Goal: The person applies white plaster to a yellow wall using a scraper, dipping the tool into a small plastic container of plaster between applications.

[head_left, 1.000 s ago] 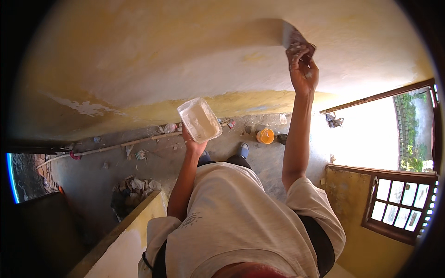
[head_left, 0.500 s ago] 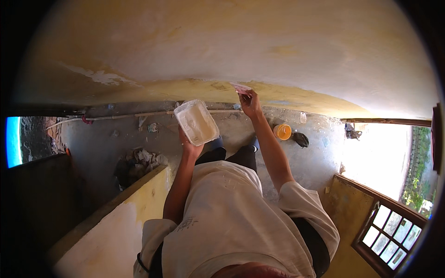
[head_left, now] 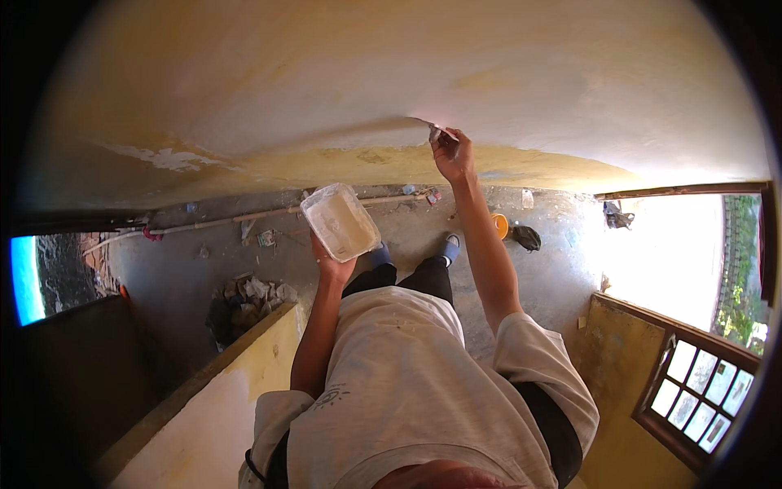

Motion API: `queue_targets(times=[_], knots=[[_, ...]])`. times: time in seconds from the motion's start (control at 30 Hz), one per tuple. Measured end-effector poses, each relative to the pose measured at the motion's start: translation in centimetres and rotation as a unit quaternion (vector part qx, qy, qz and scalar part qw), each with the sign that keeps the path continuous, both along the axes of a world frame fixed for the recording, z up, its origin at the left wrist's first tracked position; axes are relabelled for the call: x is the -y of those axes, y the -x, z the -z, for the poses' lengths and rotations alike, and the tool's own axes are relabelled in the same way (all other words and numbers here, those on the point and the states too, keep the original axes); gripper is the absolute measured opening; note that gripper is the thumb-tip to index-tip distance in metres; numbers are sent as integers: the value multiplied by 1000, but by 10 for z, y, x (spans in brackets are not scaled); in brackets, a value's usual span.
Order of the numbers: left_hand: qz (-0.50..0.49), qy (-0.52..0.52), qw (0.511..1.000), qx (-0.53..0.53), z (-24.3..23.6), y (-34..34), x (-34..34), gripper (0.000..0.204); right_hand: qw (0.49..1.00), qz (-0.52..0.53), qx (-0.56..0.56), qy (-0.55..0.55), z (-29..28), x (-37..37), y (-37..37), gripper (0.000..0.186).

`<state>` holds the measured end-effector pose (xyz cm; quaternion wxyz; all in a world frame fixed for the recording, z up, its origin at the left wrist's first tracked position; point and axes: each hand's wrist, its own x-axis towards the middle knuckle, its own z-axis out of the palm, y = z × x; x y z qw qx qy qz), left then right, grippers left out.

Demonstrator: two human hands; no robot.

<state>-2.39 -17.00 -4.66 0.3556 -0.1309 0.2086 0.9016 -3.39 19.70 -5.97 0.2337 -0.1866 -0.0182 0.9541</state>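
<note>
My left hand (head_left: 331,267) is closed round the underside of a white rectangular tub (head_left: 311,218), held at waist height and tipped so its inside shows. Pale, creamy paste (head_left: 349,226) coats its bottom and walls. Up ahead, my right hand (head_left: 454,159) pinches a small flat scraper (head_left: 441,131), its thin edge against the wall (head_left: 391,73). The scraper's exact shape is partly hidden by my fingers. Around it the wall is smooth and pale, with a yellower band below and a flaked white patch (head_left: 167,157) at the left.
Behind my right forearm stands an orange bucket (head_left: 499,226), beside a black plastic bag (head_left: 527,238). A long pipe (head_left: 244,218) lies along the wall's foot. Rubble (head_left: 244,303) is heaped near a low yellow partition (head_left: 273,342). A paned window (head_left: 702,393) is at lower right.
My right hand has moved up and slightly right along the wall with the scraper, whose angle has changed. The tub has shifted slightly left. More of my right foot shows.
</note>
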Motion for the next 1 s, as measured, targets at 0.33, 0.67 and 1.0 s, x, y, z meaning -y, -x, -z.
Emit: queue_targets(times=[0.33, 0.67, 1.0], knots=[[62, -55, 996, 12, -33, -6, -87, 48, 961, 14, -273, 46, -256, -98, -112, 25], [26, -50, 998, -6, -24, -4, -78, 54, 987, 83, -13, -140, -115, -3, -109, 26], [-68, 42, 997, -16, -5, -13, 3, 54, 967, -162, 167, -106, 79, 89, 2, 26]])
